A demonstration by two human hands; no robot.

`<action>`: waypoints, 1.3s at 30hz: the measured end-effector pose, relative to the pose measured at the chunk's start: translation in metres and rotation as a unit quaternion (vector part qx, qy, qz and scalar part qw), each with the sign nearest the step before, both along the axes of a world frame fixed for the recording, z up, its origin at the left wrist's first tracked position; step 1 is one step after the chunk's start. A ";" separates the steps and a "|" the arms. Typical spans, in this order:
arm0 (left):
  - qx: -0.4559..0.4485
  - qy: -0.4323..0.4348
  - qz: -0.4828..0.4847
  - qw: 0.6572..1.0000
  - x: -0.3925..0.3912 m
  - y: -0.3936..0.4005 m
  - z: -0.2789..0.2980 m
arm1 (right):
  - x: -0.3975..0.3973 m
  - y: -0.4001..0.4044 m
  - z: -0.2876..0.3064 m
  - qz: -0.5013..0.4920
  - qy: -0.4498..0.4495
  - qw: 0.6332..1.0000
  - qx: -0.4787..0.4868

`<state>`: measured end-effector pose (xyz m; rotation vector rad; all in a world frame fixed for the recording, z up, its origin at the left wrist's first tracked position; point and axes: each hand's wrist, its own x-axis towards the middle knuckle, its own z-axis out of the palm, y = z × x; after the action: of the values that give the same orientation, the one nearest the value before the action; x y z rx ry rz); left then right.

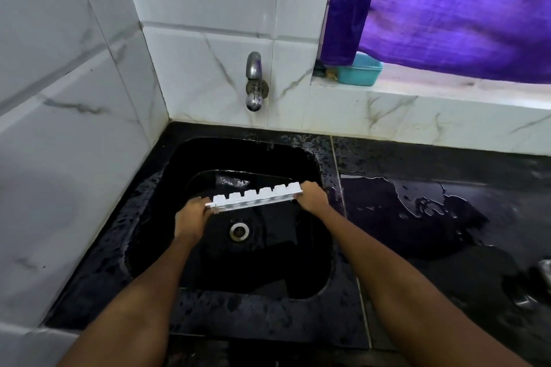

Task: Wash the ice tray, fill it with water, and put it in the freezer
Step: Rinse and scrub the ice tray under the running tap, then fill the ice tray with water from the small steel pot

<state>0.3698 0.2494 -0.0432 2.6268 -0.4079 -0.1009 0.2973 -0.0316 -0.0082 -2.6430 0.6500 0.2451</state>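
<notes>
My left hand (190, 216) grips one short end of white plastic ice tray (256, 197), my right hand (311, 198) grips other end. Tray hangs over black square sink (167, 188), seemingly flipped, cube bumps up. Long axis runs 8 to 2 o'clock. Steel wall tap (254, 80) sits at 12 o'clock, no water visible. Both hands equally near.

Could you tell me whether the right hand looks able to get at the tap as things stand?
Probably not yet: the right hand grips the ice tray; otherwise the way to the tap looks open.
</notes>
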 end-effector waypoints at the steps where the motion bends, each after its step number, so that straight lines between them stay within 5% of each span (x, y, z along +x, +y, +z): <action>1: -0.029 -0.019 -0.004 0.999 -0.002 0.001 -0.001 | 0.000 -0.001 0.002 -0.004 -0.040 0.999 -0.003; 5: -0.113 -0.062 0.067 0.989 -0.003 -0.016 0.013 | 0.003 0.007 0.016 -0.027 -0.205 0.978 -0.009; 10: -0.041 0.101 0.166 0.980 -0.001 -0.019 0.003 | -0.011 0.012 0.008 0.003 -0.065 0.998 -0.007; 19: -0.215 0.134 0.162 0.954 0.000 -0.099 0.019 | -0.036 -0.045 0.046 -0.156 -0.270 0.943 0.114; 31: -0.160 0.190 0.015 0.968 -0.155 -0.264 0.025 | -0.230 -0.193 0.019 -0.310 -0.182 0.929 0.081; 39: -0.104 0.187 0.073 0.974 -0.231 -0.302 0.016 | -0.292 -0.227 0.004 -0.281 -0.114 0.952 0.045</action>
<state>0.1392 -0.0528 -0.0271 2.3522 -0.0894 -0.4686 0.0050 -0.2589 -0.0043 -2.2359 1.2300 -0.1879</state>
